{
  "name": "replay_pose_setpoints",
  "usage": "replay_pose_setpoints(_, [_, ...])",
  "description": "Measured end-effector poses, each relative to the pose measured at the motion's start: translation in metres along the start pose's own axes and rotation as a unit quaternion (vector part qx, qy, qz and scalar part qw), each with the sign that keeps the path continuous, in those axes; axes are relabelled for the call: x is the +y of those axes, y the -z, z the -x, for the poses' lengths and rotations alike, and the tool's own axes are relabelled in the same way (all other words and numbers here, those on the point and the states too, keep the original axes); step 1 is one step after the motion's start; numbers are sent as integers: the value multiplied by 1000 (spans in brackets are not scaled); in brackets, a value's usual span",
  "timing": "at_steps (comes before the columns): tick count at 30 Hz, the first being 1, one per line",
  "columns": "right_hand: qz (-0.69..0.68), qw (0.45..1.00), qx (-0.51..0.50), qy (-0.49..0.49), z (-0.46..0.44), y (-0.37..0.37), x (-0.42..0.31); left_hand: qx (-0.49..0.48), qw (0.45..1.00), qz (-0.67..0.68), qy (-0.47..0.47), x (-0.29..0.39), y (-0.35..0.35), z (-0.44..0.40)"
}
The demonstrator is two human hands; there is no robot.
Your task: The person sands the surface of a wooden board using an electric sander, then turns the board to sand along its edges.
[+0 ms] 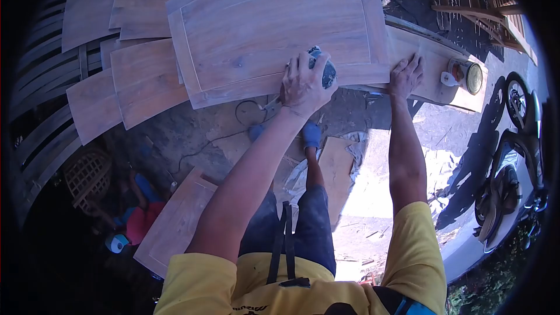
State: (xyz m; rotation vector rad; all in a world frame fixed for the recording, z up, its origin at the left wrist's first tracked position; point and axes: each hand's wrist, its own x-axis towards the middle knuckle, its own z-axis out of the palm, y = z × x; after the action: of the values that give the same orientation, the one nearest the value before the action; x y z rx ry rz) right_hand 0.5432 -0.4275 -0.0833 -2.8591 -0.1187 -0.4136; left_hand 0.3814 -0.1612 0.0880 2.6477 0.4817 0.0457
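Note:
A wide framed wooden panel point(274, 23) lies across the work surface in front of me. My left hand point(303, 84) is wrapped round a dark, rounded palm sander point(329, 74), which sits on the panel near its front edge. My fingers hide much of the tool. Just past the panel's right end, my right hand point(406, 76) lies with fingers stretched out on a wooden board point(429, 61), its thumb side close to the panel's corner. Right of that hand, an open can point(473, 77) with a pale label stands on the board.
Several loose wooden panels point(146, 81) overlap on a slatted surface at the left. Another framed panel point(178, 221) leans low on the left, near a crouching person point(143, 216). A cord point(216, 139) runs over the ground. A motorcycle point(507, 181) and wooden chair-like frames point(475, 9) stand at right.

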Motion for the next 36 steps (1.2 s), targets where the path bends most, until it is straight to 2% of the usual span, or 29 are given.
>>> replay_pose_setpoints(1, [21, 999, -26, -38, 1, 3, -7, 7, 1000, 10, 8, 13, -8, -5])
replay_pose_setpoints(8, [13, 1000, -12, -18, 3, -5, 4, 13, 998, 53, 21, 93, -60, -49])
replay_pose_setpoints(12, [45, 999, -13, -13, 1, -7, 6, 18, 996, 82, 33, 93, -62, -54])
replay_pose_setpoints(15, [57, 998, -23, -33, 1, -5, 1, 85, 994, 46, 51, 58, -54, -40])
replay_pose_setpoints(20, [41, 998, -29, -48, -1, -3, 1, 67, 991, 35, 115, -10, 4, -9])
replay_pose_setpoints(22, [38, 998, -21, -48, -2, -9, 4, 66, 981, 8, 181, -37, 21, 3])
replay_pose_setpoints(26, [27, 996, -40, -70, -1, -3, 1, 116, 963, -23, 240, -96, 54, 29])
replay_pose_setpoints(32, [29, 998, -13, -50, -1, -8, 3, 193, 916, -70, 344, -206, 106, 49])
replay_pose_setpoints(36, [22, 998, -9, -54, 1, -5, 2, 190, 906, -92, 368, -245, 122, 49])
